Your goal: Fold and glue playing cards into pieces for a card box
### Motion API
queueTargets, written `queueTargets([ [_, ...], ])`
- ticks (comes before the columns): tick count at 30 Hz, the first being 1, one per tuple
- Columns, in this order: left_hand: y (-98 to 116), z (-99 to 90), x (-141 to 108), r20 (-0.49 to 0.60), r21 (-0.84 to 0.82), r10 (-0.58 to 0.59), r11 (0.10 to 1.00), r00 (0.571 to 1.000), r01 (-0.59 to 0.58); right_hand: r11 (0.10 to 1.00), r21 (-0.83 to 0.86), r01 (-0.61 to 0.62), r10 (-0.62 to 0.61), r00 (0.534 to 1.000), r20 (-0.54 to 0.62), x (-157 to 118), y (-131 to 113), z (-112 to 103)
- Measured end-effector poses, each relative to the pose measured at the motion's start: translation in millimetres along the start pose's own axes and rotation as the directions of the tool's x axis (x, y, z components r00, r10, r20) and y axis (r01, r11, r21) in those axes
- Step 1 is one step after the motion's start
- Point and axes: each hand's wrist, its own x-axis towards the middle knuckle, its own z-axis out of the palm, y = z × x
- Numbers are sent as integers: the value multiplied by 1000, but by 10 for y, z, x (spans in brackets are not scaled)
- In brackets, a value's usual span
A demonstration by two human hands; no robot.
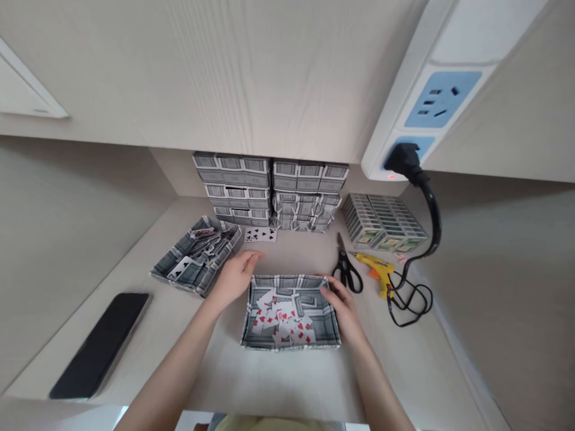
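Note:
A box made of grey patterned cards (323, 326) stands in front of me, with cut pieces of red-suited cards (285, 317) inside. My right hand (342, 300) grips its right wall near the back corner, thumb over the rim. Just beyond the box's back left corner is my left hand (238, 272), its fingers drawn together; whether anything small is between them cannot be made out. To its left lies a second card box (173, 272) full of loose cards and pieces. Two black-suited cards (260, 234) lie on the table behind my left hand.
Stacked card boxes (238, 179) stand against the back wall. At the right are black scissors (345, 272), a yellow glue gun (380, 269) with its cable, and packed card decks (381, 221). A phone (101, 344) lies at the left. A power strip (431, 114) hangs upper right.

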Motion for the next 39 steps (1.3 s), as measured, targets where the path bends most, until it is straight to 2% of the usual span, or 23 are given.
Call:
queueTargets([
  [3,33,60,361,124,373,79,920,989,-120,1000,5,14,-14,1000,-16,-3,44,-15],
  [6,13,167,683,202,623,61,762,978,-176,999,0,34,-34,999,-22,-23,62,-21],
  [8,-22,243,810,234,738,12,649,972,-185,999,-8,44,-44,999,-13,-38,60,-24],
  [10,-54,305,858,231,779,-8,600,973,-181,998,-15,54,-54,999,-3,-49,52,-31],
  [13,-76,362,838,220,803,23,563,975,-194,997,-16,73,-73,997,21,-60,48,-41],
  [18,-81,407,784,301,822,94,479,949,-308,997,-13,81,-80,995,67,-77,70,-40],
  [23,-95,383,752,322,804,152,477,934,-355,995,-18,93,-92,994,60,-101,74,-27],
  [27,-78,288,700,271,775,178,543,946,-324,995,-18,102,-101,994,51,-118,73,-29],
  [29,-59,225,676,170,739,190,625,967,-253,996,1,91,-91,996,13,-97,71,-37],
  [31,-40,168,659,12,642,176,753,984,-143,998,24,54,-54,998,-25,-29,46,-39],
  [33,-28,134,651,-113,411,112,910,987,-56,1000,28,9,-8,1000,-27,103,-16,-14],
  [35,-21,143,644,-123,50,16,999,992,-10,1000,1,1,-1,1000,17,293,-106,58],
  [37,-17,205,632,-50,-302,-64,952,997,46,999,35,-25,21,992,122,517,-191,181],
  [39,-20,312,613,31,-525,-117,843,993,116,997,44,-57,45,970,240,736,-230,333],
])
